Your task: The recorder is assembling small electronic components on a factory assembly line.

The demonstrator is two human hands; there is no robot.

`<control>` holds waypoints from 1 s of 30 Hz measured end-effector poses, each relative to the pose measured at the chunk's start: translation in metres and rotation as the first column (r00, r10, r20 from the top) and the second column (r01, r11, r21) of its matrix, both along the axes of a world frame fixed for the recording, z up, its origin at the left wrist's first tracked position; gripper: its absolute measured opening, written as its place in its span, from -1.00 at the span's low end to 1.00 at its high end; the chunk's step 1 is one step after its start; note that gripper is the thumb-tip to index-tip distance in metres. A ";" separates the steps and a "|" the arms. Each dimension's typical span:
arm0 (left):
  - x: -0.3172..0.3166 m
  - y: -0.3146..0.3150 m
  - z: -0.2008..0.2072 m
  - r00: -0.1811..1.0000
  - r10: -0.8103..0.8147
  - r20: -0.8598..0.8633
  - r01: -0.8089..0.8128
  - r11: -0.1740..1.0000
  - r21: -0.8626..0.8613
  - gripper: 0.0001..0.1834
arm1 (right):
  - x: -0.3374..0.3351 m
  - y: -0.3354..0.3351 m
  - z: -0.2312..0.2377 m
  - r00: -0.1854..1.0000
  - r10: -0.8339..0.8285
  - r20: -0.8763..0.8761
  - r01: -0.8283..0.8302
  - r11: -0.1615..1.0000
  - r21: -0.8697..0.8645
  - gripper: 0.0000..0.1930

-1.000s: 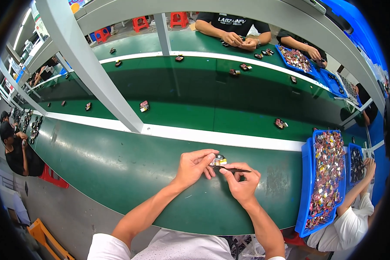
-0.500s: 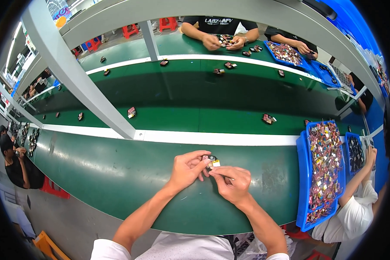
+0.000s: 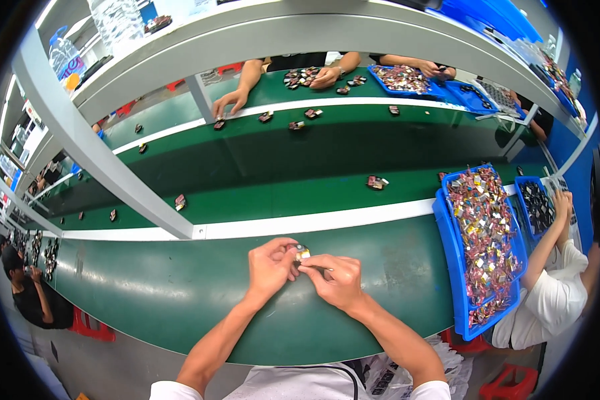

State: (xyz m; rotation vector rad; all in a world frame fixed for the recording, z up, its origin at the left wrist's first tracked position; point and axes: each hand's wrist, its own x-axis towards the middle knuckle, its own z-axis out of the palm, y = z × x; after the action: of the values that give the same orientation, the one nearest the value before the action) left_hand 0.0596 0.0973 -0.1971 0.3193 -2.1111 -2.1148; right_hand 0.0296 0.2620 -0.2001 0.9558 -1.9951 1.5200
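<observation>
My left hand [image 3: 271, 270] pinches a small electronic assembly [image 3: 303, 253], dark with a yellow and whitish part, just above the green bench. Close against its near side, my right hand [image 3: 335, 277] has thumb and forefinger pressed together. A thin, pale sliver shows by the right fingers; whether it is a tool or a wire I cannot tell. The fingers hide much of the assembly.
On the right stand a blue tray [image 3: 454, 257] heaped with small pink, white and yellow parts and a blue bin [image 3: 525, 232] of black pieces. Similar assemblies [image 3: 378, 183] lie on the green conveyor [image 3: 280, 200]. A grey post [image 3: 107, 147] rises at left. Co-workers sit around.
The view has shifted, so my hands and the tray appear further left. My grip on the assembly stays much the same. Across the conveyor, a co-worker's hand now reaches to an assembly.
</observation>
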 end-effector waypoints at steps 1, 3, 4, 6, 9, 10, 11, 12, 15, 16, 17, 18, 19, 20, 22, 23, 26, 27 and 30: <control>-0.007 -0.005 0.003 1.000 0.015 0.011 -0.015 0.999 -0.037 -0.83 | 0.001 0.002 0.004 1.000 -0.011 -0.007 0.011 1.000 -0.005 -0.83; -0.034 -0.017 0.009 0.997 0.083 -0.007 -0.083 0.996 -0.010 -0.81 | -0.001 0.007 0.009 0.991 -0.076 0.113 0.079 0.997 -0.016 -0.87; -0.053 -0.029 0.006 0.991 0.124 -0.058 -0.125 0.992 -0.024 -0.80 | -0.004 0.010 0.009 0.991 -0.085 0.106 0.087 0.996 -0.019 -0.87; -0.087 -0.056 0.004 0.965 0.237 -0.112 -0.249 0.963 -0.104 -0.80 | -0.007 0.011 0.006 0.985 -0.119 0.123 0.123 0.992 -0.024 -0.86; -0.113 -0.088 0.010 0.958 0.284 -0.044 -0.276 0.868 -0.414 -0.79 | -0.009 0.015 0.002 0.983 -0.109 0.151 0.113 0.993 -0.018 -0.84; -0.117 -0.126 -0.011 0.938 0.321 -0.129 -0.330 0.718 -0.613 -0.76 | -0.008 0.008 0.002 0.985 -0.090 0.147 0.093 0.996 -0.016 -0.84; -0.115 -0.161 -0.029 0.913 0.345 -0.220 -0.379 0.514 -0.769 -0.73 | -0.006 -0.002 0.006 0.988 -0.067 0.140 0.072 0.997 -0.037 -0.84; -0.120 -0.133 -0.019 0.905 0.364 -0.220 -0.350 0.342 -0.872 -0.66 | -0.009 0.009 0.002 0.987 -0.097 0.128 0.100 0.995 -0.018 -0.85; -0.125 -0.103 0.002 0.853 0.399 -0.336 -0.437 0.195 -0.878 -0.70 | -0.009 0.010 -0.001 0.988 -0.097 0.122 0.100 0.995 -0.012 -0.86; -0.129 -0.092 0.005 0.865 0.286 -0.412 -0.481 0.242 -0.843 -0.71 | -0.011 0.009 -0.003 0.993 -0.085 0.084 0.087 0.996 -0.028 -0.85; -0.137 -0.079 0.007 0.856 0.173 -0.487 -0.517 0.295 -0.803 -0.73 | -0.013 0.010 -0.005 0.996 -0.072 0.045 0.074 0.996 -0.040 -0.84; -0.145 -0.065 0.013 0.880 0.056 -0.472 -0.457 0.376 -0.806 -0.75 | -0.014 0.011 -0.005 0.997 -0.071 0.042 0.073 0.997 -0.037 -0.84; -0.156 -0.064 0.014 0.904 -0.069 -0.421 -0.343 0.469 -0.814 -0.76 | -0.012 0.007 0.000 0.997 -0.058 0.055 0.060 0.997 -0.039 -0.84; -0.164 -0.037 0.024 0.990 -0.080 -0.114 -0.011 0.769 -0.639 -0.75 | -0.011 0.010 -0.001 0.994 -0.072 0.077 0.074 0.997 -0.028 -0.84; -0.180 0.006 0.030 0.966 -0.254 -0.040 0.217 0.888 -0.406 -0.76 | -0.011 0.013 0.000 0.993 -0.084 0.085 0.085 0.996 -0.015 -0.84; -0.192 0.016 0.021 0.952 -0.303 -0.034 0.270 0.889 -0.369 -0.76 | -0.010 0.011 0.001 0.992 -0.083 0.093 0.084 0.996 -0.010 -0.84; -0.218 0.047 0.010 0.939 -0.344 -0.004 0.322 0.881 -0.346 -0.78 | -0.006 0.010 0.002 0.988 -0.078 0.133 0.067 0.994 0.086 -0.85; -0.223 0.058 0.008 0.938 -0.346 0.006 0.328 0.884 -0.334 -0.78 | -0.007 0.011 0.002 0.988 -0.081 0.131 0.069 0.993 0.093 -0.85; -0.236 0.072 0.001 0.933 -0.319 0.168 0.360 0.800 -0.480 -0.78 | -0.006 0.011 0.003 0.988 -0.054 0.143 0.043 0.996 0.074 -0.86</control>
State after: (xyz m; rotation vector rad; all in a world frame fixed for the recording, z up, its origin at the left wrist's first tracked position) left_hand -0.1764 0.1697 -0.1962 -0.0495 -2.8420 -1.6043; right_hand 0.0235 0.2728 -0.1966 0.8386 -2.1709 1.5407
